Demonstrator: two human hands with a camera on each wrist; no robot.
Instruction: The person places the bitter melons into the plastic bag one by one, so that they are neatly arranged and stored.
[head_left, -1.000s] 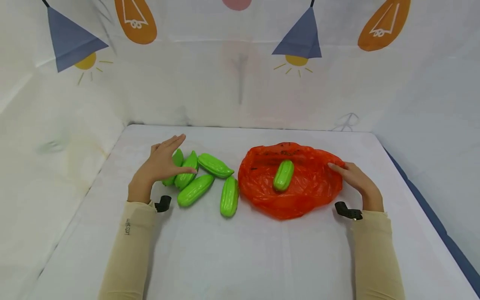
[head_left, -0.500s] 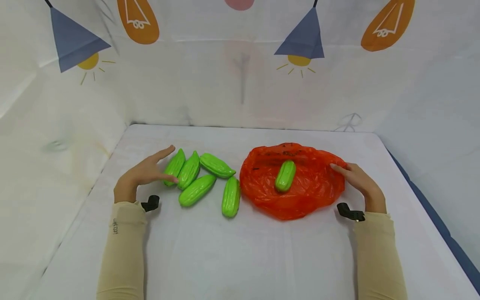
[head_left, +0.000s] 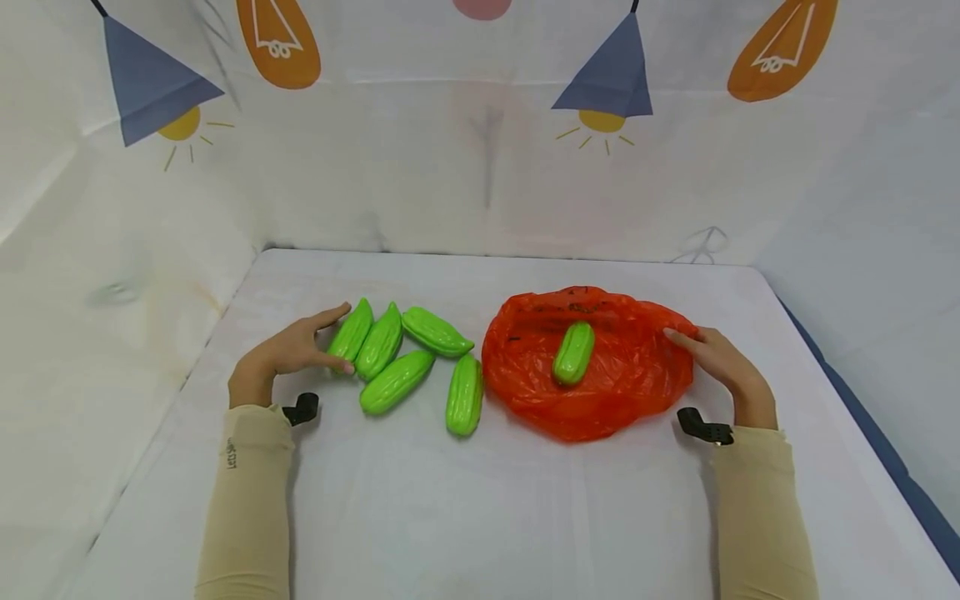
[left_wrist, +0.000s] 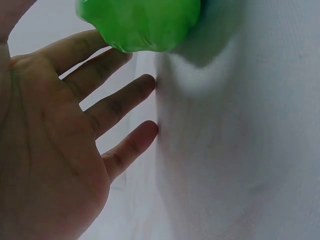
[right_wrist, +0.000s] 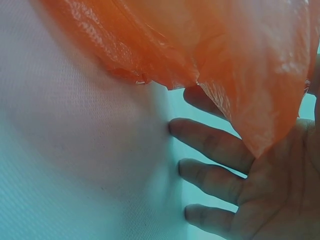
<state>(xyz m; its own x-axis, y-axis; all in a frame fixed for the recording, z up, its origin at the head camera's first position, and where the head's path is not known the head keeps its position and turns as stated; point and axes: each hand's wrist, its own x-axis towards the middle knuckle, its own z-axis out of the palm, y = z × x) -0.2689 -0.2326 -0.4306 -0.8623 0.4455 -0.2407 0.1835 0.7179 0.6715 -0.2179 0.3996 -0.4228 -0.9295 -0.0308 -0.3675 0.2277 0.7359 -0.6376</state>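
Note:
My left hand (head_left: 294, 346) is at the leftmost green ridged toy gourd (head_left: 352, 332), thumb by its near end and fingers along its left side. In the left wrist view the fingers (left_wrist: 120, 102) are spread and nearly straight, with the gourd (left_wrist: 142, 22) close above the upper fingertips. On the right, my right hand (head_left: 723, 367) pinches the rim of a red plastic bag (head_left: 637, 379), thumb inside and fingers behind. The right wrist view shows the thin bag (right_wrist: 250, 55) hanging between thumb and fingers. One gourd (head_left: 574, 354) lies in the bag's opening.
Several more gourds lie between the left hand and the bag: one beside the leftmost (head_left: 380, 342), another behind (head_left: 437, 332), and one close to the bag (head_left: 465, 396). A white cloth covers the table (head_left: 450, 517). A printed white curtain (head_left: 420, 167) stands behind.
My left hand has moved left and down from above the gourds and now closes in around the leftmost one. The right hand stays at the bag's rim.

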